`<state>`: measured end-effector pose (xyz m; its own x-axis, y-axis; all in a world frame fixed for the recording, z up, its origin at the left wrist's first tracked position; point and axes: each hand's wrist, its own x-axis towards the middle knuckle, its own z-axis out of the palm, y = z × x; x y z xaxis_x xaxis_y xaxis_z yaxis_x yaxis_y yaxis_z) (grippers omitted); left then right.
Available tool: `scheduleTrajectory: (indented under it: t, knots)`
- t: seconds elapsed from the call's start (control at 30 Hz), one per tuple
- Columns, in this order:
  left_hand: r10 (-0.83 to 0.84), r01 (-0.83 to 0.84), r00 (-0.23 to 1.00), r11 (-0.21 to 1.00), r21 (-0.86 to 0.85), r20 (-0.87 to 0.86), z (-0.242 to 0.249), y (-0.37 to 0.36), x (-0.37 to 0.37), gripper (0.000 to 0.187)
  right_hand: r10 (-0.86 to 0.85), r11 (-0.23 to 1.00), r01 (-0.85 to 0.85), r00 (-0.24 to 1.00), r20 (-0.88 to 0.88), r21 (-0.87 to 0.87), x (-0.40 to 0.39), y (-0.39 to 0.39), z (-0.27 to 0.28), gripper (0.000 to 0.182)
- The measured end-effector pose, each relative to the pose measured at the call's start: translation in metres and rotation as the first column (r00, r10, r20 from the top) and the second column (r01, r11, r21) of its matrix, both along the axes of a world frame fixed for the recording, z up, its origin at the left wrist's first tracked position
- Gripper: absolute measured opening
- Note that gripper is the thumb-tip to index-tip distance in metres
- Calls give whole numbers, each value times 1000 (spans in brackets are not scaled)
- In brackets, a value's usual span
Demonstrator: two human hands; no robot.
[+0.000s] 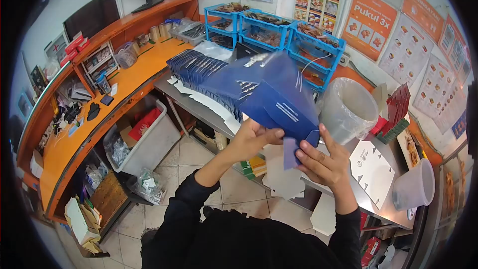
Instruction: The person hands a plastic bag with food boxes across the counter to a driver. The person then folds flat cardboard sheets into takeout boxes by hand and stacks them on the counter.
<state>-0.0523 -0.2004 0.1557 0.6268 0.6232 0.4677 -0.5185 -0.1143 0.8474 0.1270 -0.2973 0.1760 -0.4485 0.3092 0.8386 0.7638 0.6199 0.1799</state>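
Observation:
Both of my hands hold a blue cardboard box (279,102) with white print, partly folded and tilted above the metal table. My left hand (251,142) grips its near left edge, thumb laid on the card. My right hand (326,162) has its fingers bent round the near right corner, beside a loose lilac-looking flap (290,153). The far part of the box is blurred by motion. Behind it, a long row of blue folded boxes (199,72) stands packed on the table. Flat white box blanks (371,169) lie to the right of my right hand.
A plastic-lined bucket (348,107) stands right of the box, and a translucent bin (416,184) at the table's right end. Blue stacked baskets (266,27) line the wall. An orange counter (132,69) curves along the left, above a grey crate (159,132) on the floor.

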Motion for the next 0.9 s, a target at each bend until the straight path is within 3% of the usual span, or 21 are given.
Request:
scheduleTrajectory:
  t: [0.03,0.1,0.17,0.23,0.27,0.33,0.43,0.47,0.5,0.57,0.6,0.63,0.67,0.77,0.87,0.9]
  knots:
    - [4,-4,1000,1000,-4,4,1,-2,-2,28,-133,991,126,975,178,50,-3,1,5,32]
    - [83,-82,997,979,185,4,-2,-5,-1,25,-167,985,157,968,189,67,-6,7,2,30]
    - [149,-152,988,984,88,44,-8,-9,5,23,-132,991,132,990,44,3,-7,17,-5,26]
    - [484,-400,874,761,511,-36,-32,-4,7,22,-150,987,151,989,-14,52,-11,30,-13,25]
    - [484,-400,874,761,510,-38,-38,-5,4,22,-162,986,163,986,-23,37,-17,32,-11,24]
    - [242,-209,962,951,228,-125,-42,-7,-3,21,-171,985,170,979,-109,-20,-24,35,-15,23]
    - [226,-197,972,931,308,-60,-27,-17,-6,22,-243,969,244,969,-29,40,-26,29,4,36]
    - [215,-216,976,976,31,36,-27,-20,0,20,-235,971,236,972,-28,36,-28,28,7,36]
    - [222,-223,974,974,28,37,-29,-19,5,20,-212,970,217,976,-56,106,-28,27,10,35]
    - [419,-384,902,889,249,-105,-34,-14,15,17,-192,963,203,978,-81,176,-31,26,23,34]
    - [530,-451,848,734,508,-13,-34,-17,18,12,-83,987,80,997,10,141,-41,26,35,33]
    - [524,-445,851,738,507,-16,-38,-19,24,12,29,995,-38,995,94,93,-50,25,46,31]
    - [542,-480,840,763,434,-25,-48,-19,34,14,-6,988,-30,971,240,149,-58,25,54,27]
    - [581,-545,813,788,287,-49,-57,-17,41,17,4,978,-72,946,325,197,-48,26,50,22]
    - [566,-536,824,793,288,-26,-51,-21,20,29,-30,980,-28,958,284,198,-32,25,34,18]
    - [701,-668,702,584,461,128,-50,-22,25,33,-54,982,10,972,230,190,-29,24,31,17]
